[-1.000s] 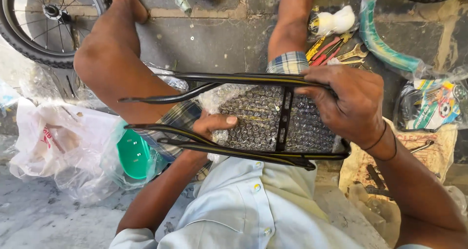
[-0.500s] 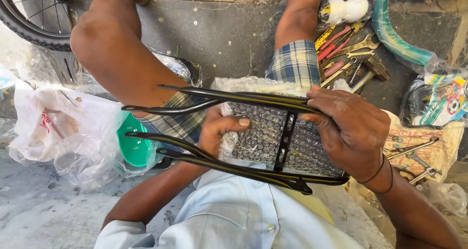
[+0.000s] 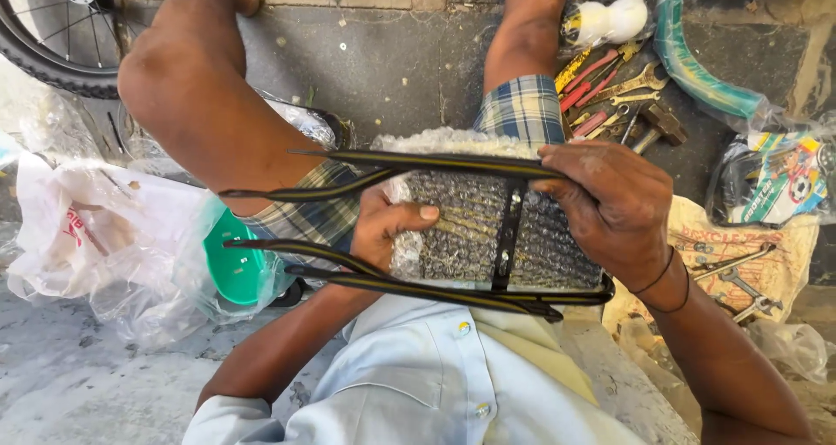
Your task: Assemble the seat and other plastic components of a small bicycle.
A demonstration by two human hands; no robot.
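A black metal bicycle carrier rack (image 3: 409, 162) with thin yellow stripes lies across my lap, its long struts pointing left. Bubble wrap (image 3: 466, 227) covers its flat right part. My left hand (image 3: 383, 227) reaches up between the struts, thumb pressed on the left edge of the bubble wrap. My right hand (image 3: 610, 205) grips the rack's right end from above, fingers over the top bar and the wrap. A black cross brace (image 3: 508, 236) with small bolts runs down the middle of the wrapped part.
A bicycle wheel (image 3: 52, 36) stands at the top left. Loose plastic bags (image 3: 96, 236) and a green plastic piece (image 3: 231, 262) lie left. Spanners and red-handled tools (image 3: 614, 88) lie top right, with more spanners on yellow paper (image 3: 740, 275) and packaged tyre tubes (image 3: 697, 62) beside them.
The view has shifted slightly downward. My left thumb has pushed further onto the bubble wrap's left edge. My right hand keeps its grip on the rack.
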